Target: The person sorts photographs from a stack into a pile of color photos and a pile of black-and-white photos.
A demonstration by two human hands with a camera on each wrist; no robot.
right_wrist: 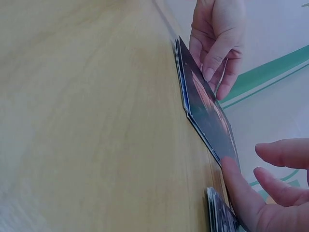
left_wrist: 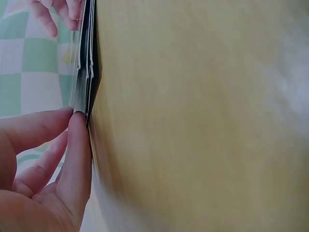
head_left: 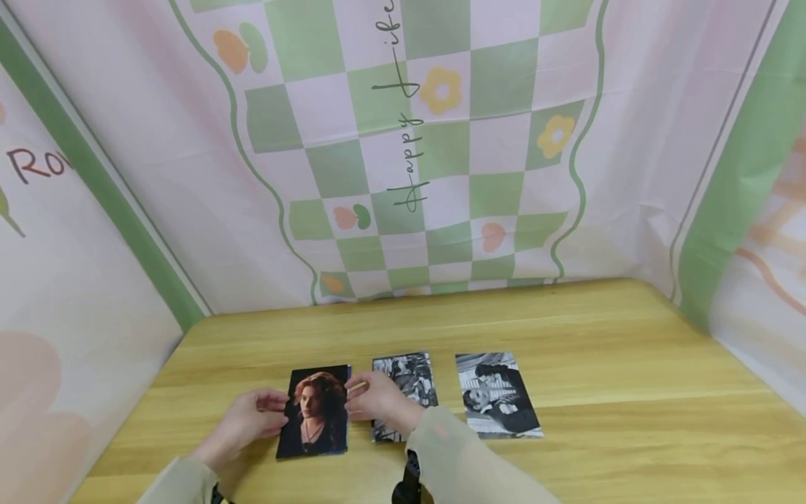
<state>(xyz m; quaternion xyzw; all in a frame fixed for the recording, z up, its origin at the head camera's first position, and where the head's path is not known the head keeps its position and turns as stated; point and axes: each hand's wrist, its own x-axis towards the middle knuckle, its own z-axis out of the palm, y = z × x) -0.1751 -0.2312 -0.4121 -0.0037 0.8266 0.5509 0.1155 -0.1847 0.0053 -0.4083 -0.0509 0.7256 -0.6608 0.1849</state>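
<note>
A small stack of photo cards (head_left: 315, 439) lies on the table, its top card a dark portrait of a red-haired person. My left hand (head_left: 248, 420) touches the stack's left edge with thumb and fingertips; in the left wrist view the layered card edges (left_wrist: 89, 58) are slightly uneven. At the opposite edge is my right hand (head_left: 380, 402), its thumb against the stack and its other fingers spread apart in the right wrist view. Under my right wrist, a second stack of black-and-white photo cards (head_left: 412, 374) is partly hidden.
Farther right lies a black-and-white photo card (head_left: 504, 399) showing two people. All the cards rest on a wood-grain table (head_left: 630, 378). Printed cloth (head_left: 441, 154) with green checks hangs behind it, and more cloth borders both sides.
</note>
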